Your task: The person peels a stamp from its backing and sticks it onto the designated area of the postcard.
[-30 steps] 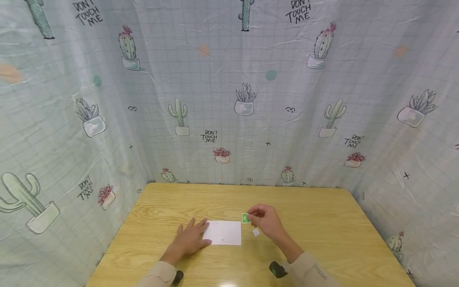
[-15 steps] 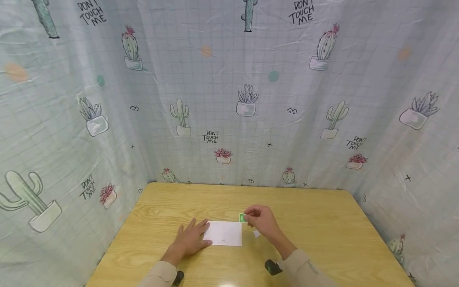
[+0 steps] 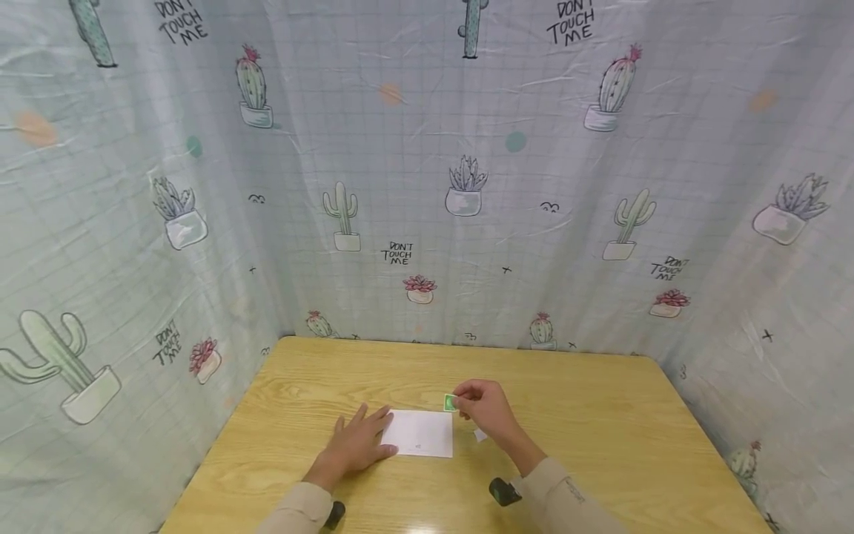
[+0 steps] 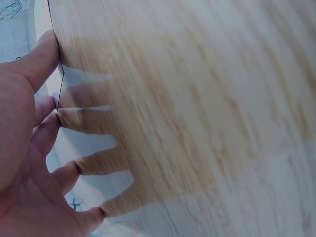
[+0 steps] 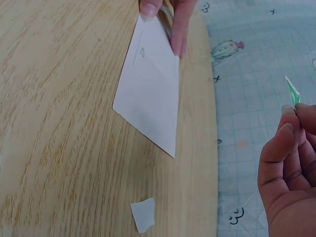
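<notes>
A white envelope (image 3: 422, 432) with tiny print near its lower edge lies flat on the wooden table. My left hand (image 3: 359, 443) rests at its left end, fingers spread and straight, the thumb and a fingertip touching the envelope. Between thumb and fingertips my right hand (image 3: 492, 412) pinches a small square green stamp (image 3: 449, 403) with a white border. In the head view the stamp appears by the envelope's upper right corner; the right wrist view shows the stamp (image 5: 293, 93) raised and apart from the envelope (image 5: 150, 84). The left wrist view shows the spread left fingers (image 4: 42, 133).
A small scrap of white paper (image 5: 143, 216) lies on the table (image 3: 587, 430) to the right of the envelope, partly behind the right hand in the head view. A curtain (image 3: 507, 222) printed with cacti hangs behind the table and along both sides.
My right hand has shifted slightly left with the stamp, bringing it over toward the envelope's upper right corner. The left hand and envelope keep their places; the head view has shifted a little.
</notes>
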`<state>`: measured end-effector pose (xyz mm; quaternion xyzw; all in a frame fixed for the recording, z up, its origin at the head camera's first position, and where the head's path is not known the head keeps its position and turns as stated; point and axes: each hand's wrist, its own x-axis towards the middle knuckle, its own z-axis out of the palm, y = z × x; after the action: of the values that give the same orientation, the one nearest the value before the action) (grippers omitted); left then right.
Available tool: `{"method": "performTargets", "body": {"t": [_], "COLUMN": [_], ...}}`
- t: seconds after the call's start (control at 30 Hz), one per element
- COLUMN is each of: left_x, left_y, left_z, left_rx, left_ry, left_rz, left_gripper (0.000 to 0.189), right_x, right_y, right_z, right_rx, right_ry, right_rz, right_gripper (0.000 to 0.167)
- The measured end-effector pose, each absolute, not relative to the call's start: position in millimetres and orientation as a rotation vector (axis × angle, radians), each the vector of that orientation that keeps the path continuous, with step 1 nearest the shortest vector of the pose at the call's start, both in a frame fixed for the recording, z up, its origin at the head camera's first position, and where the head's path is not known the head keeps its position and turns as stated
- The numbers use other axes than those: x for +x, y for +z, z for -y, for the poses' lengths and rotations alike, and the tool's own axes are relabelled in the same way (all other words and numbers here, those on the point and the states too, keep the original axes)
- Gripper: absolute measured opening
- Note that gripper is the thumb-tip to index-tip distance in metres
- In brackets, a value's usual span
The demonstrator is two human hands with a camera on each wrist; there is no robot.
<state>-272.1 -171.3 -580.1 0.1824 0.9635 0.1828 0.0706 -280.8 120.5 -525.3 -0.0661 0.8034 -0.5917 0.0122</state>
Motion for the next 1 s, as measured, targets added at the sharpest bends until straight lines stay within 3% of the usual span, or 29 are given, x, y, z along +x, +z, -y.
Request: {"method": "performTargets", "body": {"t": [1.0], "left_x": [-271.0], "left_y": [-578.0], "left_z": [170.3], "left_rx": [0.564], "left_ry": [0.516], "left_rz": [-2.9], "left_gripper": [0.069], "right_x": [-300.3], "right_y": [-553.1], "right_z": [-115.6], "right_rx": [-0.101], "right_ry": [-1.788], "right_rz": [-2.515], "right_gripper": [0.005]}}
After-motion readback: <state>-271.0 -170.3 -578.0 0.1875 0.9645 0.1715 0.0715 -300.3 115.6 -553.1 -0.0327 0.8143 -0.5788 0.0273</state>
